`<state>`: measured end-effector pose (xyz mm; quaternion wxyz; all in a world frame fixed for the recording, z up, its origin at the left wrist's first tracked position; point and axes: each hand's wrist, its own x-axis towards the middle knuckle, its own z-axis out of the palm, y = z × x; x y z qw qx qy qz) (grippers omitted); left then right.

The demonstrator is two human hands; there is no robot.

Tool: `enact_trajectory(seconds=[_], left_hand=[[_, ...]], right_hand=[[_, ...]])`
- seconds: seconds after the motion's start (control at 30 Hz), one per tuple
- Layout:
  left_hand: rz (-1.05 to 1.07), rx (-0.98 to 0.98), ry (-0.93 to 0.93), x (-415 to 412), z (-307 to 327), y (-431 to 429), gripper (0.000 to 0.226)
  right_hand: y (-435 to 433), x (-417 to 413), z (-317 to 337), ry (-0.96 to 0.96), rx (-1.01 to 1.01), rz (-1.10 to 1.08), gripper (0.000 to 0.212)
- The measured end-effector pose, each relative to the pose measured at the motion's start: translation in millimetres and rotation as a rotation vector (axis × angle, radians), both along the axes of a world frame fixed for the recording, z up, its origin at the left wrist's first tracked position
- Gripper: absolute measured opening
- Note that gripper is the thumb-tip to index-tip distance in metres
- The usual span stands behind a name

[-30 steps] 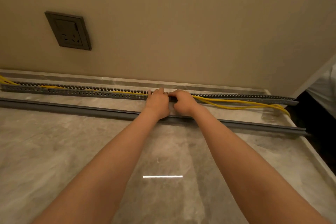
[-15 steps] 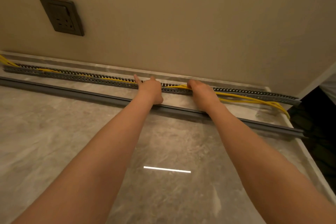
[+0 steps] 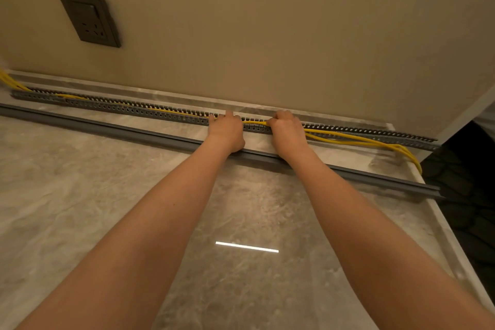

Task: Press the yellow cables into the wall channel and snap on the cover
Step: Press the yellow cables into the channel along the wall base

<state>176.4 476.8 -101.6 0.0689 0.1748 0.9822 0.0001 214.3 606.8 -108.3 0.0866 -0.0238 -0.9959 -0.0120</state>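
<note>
A long grey slotted channel [image 3: 112,106] lies on the marble surface along the foot of the wall. Yellow cables [image 3: 348,139] run inside it on the left and middle, then bulge out over its front wall on the right and hang off the surface's right edge. My left hand [image 3: 226,130] rests on the channel with fingers pressed down onto the cables. My right hand [image 3: 288,128] is a short way to its right, fingers curled around the cables at the channel's front wall. The grey cover strip [image 3: 120,130] lies loose in front of the channel, under my wrists.
A dark wall socket [image 3: 89,20] sits on the beige wall at upper left. The marble surface [image 3: 80,195] ends at a raised edge on the right, with a dark drop [image 3: 466,182] beyond it. A wall corner stands at the far right.
One second ago my hands were touching; they spread apart along the channel, then drew a little closer. The right hand shifted right along the cables, and less cable stands proud left of it.
</note>
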Motion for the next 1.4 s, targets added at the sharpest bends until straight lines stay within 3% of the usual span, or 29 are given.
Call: enact_trajectory(seconds=[0.17, 0.33, 0.43, 0.6, 0.87, 1.03, 1.17, 1.4], left_hand=[[-0.209, 0.075, 0.054, 8, 2, 24, 0.047], [-0.18, 0.035, -0.009, 10, 4, 34, 0.047], [-0.127, 0.001, -0.018, 9, 9, 39, 0.041], [-0.101, 0.009, -0.008, 6, 3, 43, 0.042], [-0.125, 0.058, 0.01, 6, 0, 37, 0.048], [-0.146, -0.018, 0.014, 4, 2, 39, 0.043], [-0.141, -0.077, 0.04, 6, 7, 48, 0.03], [-0.286, 0.045, 0.134, 20, 2, 77, 0.035]], right_hand=[[4, -2, 2, -0.046, -0.025, -0.016, 0.038], [14, -3, 7, -0.192, -0.088, 0.006, 0.043], [20, 2, 10, -0.184, -0.183, 0.043, 0.048], [35, 20, 3, -0.009, -0.036, 0.044, 0.042], [51, 15, 21, -0.082, 0.006, 0.069, 0.034], [56, 9, 18, 0.005, 0.099, 0.083, 0.031], [47, 9, 7, -0.046, 0.004, 0.013, 0.027], [50, 12, -1, -0.069, -0.224, -0.056, 0.029]])
